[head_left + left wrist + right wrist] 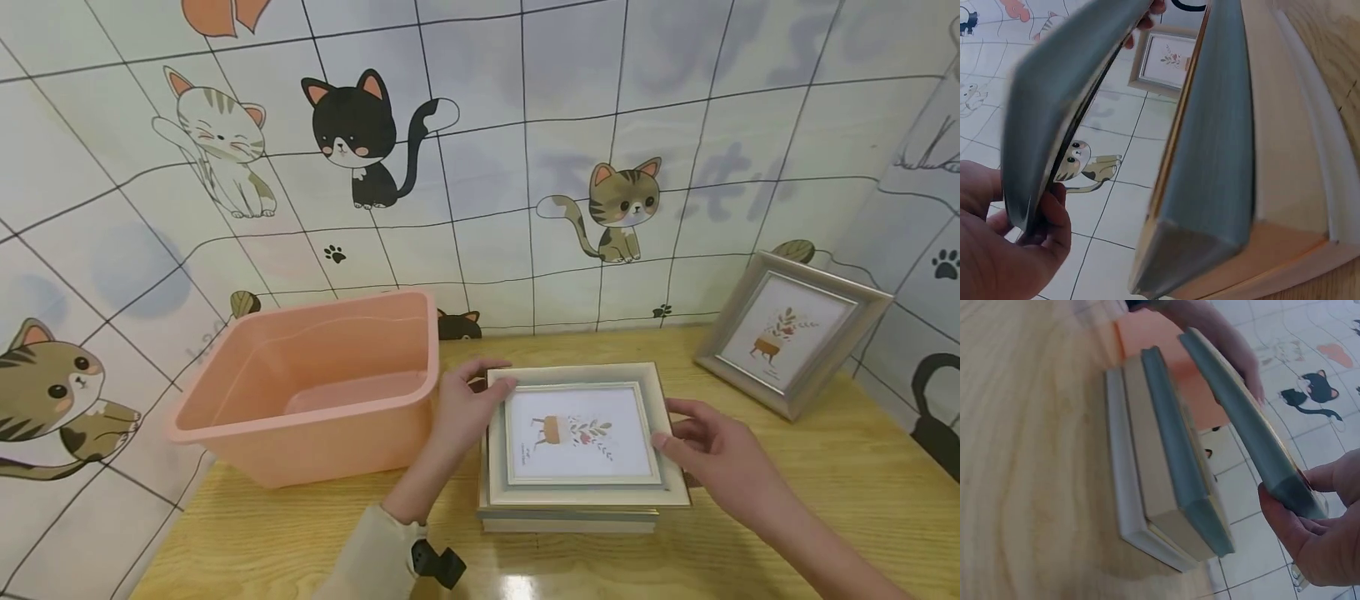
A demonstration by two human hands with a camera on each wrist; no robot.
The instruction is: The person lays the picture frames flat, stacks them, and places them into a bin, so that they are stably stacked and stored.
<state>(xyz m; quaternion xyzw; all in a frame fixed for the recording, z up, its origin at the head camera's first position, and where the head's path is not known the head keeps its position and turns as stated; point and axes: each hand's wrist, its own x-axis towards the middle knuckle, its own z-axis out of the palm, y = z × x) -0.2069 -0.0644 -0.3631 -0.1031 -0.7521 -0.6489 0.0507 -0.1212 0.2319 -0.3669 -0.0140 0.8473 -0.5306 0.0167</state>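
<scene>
A cream picture frame point(498, 442) with a plant-pot print lies level between my two hands, print side up. My left hand point(465, 408) pinches its left edge, thumb on top and fingers beneath. On the right edge, my right hand point(712, 462) grips it the same way. Both wrist views show the held frame's grey-green side, apart from the stack of frames point(1150, 450) under it. That stack lies on the table and has a grey-green, a beige and a white layer. From the head, the held frame hides most of the stack's top.
Left of the stack stands a pink plastic basin point(330, 450) with nothing visible inside. A silver-beige picture frame point(731, 367) with a similar print leans upright at the back right. Behind the wooden table point(840, 492) rises a wall point(487, 192) covered with cat drawings.
</scene>
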